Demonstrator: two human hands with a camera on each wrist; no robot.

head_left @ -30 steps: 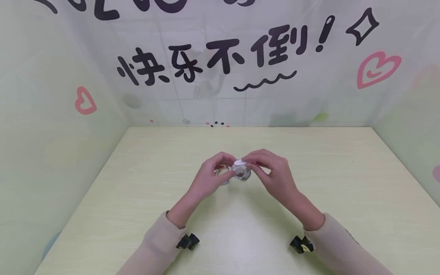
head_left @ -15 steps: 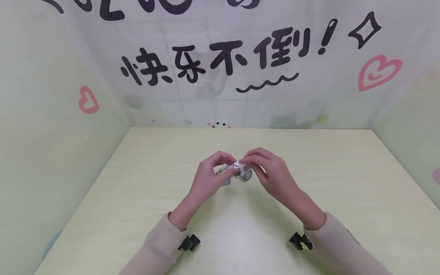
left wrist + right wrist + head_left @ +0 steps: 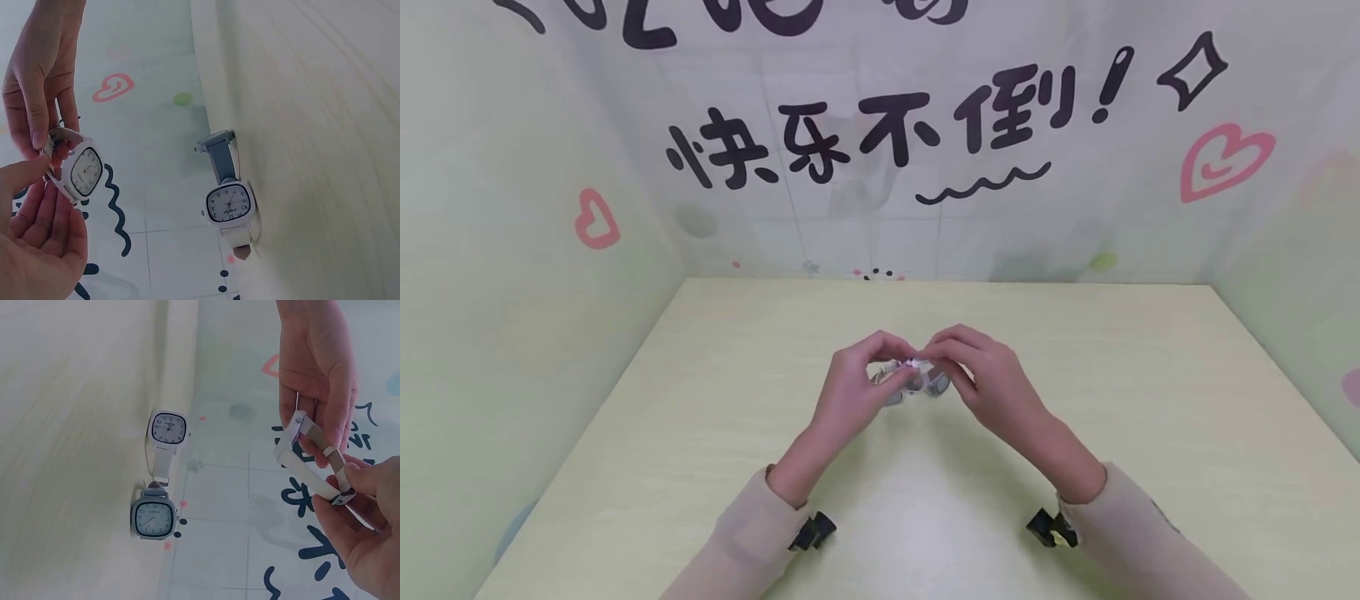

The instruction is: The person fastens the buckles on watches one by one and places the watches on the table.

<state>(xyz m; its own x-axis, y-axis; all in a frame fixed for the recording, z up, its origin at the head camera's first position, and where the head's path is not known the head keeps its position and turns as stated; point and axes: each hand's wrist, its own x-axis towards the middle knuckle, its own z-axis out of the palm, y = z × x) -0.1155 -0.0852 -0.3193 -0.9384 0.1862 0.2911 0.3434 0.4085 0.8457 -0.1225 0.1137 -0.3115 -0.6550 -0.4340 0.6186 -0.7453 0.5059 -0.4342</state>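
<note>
My left hand (image 3: 853,385) and right hand (image 3: 996,377) meet over the middle of the table, both pinching a white wristwatch (image 3: 85,170). Its strap (image 3: 325,447) bends round into a loop behind the case. In the right wrist view the right thumb and fingers grip the loop's lower corner, while the left hand's fingers hold the upper end. The dial faces away from the hands in the left wrist view. Beyond and below them, a second white watch (image 3: 169,429) and a blue-grey watch (image 3: 154,519) sit on the table, strap ends close together.
The pale wood table (image 3: 737,467) runs back to a fabric backdrop (image 3: 737,233) with black lettering and pink hearts. Similar fabric walls stand left and right. A small black camera (image 3: 812,531) sits at the left sleeve, another camera (image 3: 1051,528) at the right.
The white watch has turned between the fingers, so less of its white surface shows in the head view. My right hand has shifted slightly left, its fingertips now nearer the left hand's.
</note>
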